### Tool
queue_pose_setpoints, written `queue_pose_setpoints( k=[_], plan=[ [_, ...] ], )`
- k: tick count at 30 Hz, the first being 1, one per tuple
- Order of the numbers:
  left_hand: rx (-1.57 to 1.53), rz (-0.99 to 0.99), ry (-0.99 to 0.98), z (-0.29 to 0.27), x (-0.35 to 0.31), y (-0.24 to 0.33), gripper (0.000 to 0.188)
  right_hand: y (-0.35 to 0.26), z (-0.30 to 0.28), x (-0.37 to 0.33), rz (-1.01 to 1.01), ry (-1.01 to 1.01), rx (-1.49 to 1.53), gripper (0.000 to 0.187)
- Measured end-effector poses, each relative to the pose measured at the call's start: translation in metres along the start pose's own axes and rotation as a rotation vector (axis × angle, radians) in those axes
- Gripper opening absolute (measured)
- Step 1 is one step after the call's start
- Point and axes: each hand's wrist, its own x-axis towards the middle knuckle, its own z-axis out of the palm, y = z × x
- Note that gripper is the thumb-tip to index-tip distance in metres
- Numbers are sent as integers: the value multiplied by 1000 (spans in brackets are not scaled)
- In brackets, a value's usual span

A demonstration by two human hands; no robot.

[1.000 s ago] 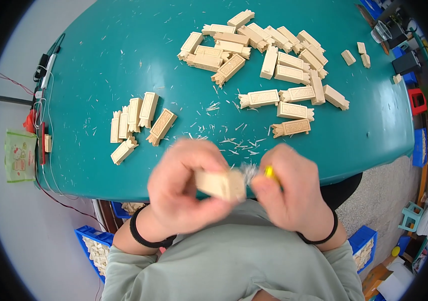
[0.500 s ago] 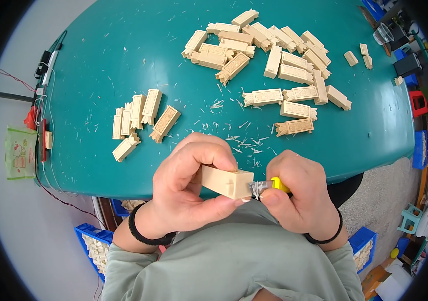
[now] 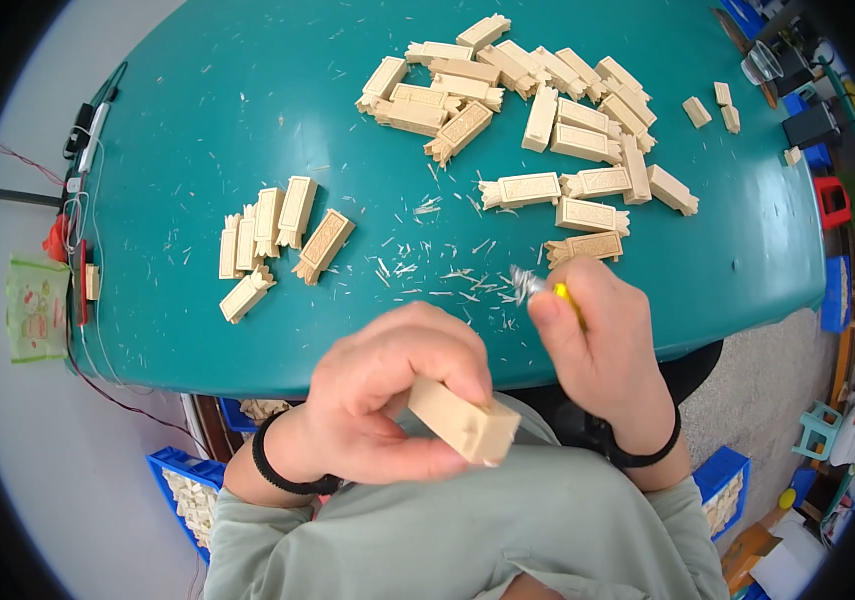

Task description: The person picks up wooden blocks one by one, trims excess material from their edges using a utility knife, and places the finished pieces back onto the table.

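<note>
My left hand (image 3: 392,395) grips a cream-coloured carved block (image 3: 464,420) between thumb and fingers, its plain end with a small raised nub turned toward the lower right. My right hand (image 3: 602,335) is closed round a yellow-handled utility knife (image 3: 569,300). Pale shavings cling to its short blade (image 3: 524,281), which points up and left over the table, apart from the block. Thin shavings (image 3: 462,280) lie scattered on the green tabletop (image 3: 347,330) just beyond my hands.
Many similar carved blocks (image 3: 522,190) lie across the far middle and right, with a smaller group (image 3: 267,222) at left. Small blocks (image 3: 697,112) sit at far right. Blue crates (image 3: 187,462) of pale pieces stand below the table. A power strip (image 3: 95,135) edges the left.
The knife has come away from the block's end; my right hand has moved up and forward with it. My left hand has lowered and tilted the block toward me.
</note>
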Motion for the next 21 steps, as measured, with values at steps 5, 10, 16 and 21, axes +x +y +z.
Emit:
queue_pose_setpoints(
  k=[5, 10, 16, 21],
  plan=[
    [-44, -35, 174, 0, 1, -9, 39, -11, -6, 1, 262, -121, 425, 34],
    [107, -54, 262, 6, 1, -8, 35, -16, -4, 4, 189, -148, 563, 32],
    [201, -4, 170, 2, 1, -11, 37, -14, 0, 4, 283, -95, 582, 22],
    [-47, -71, 336, 12, 1, -14, 41, -11, 0, 2, 280, -107, 496, 21]
  ],
)
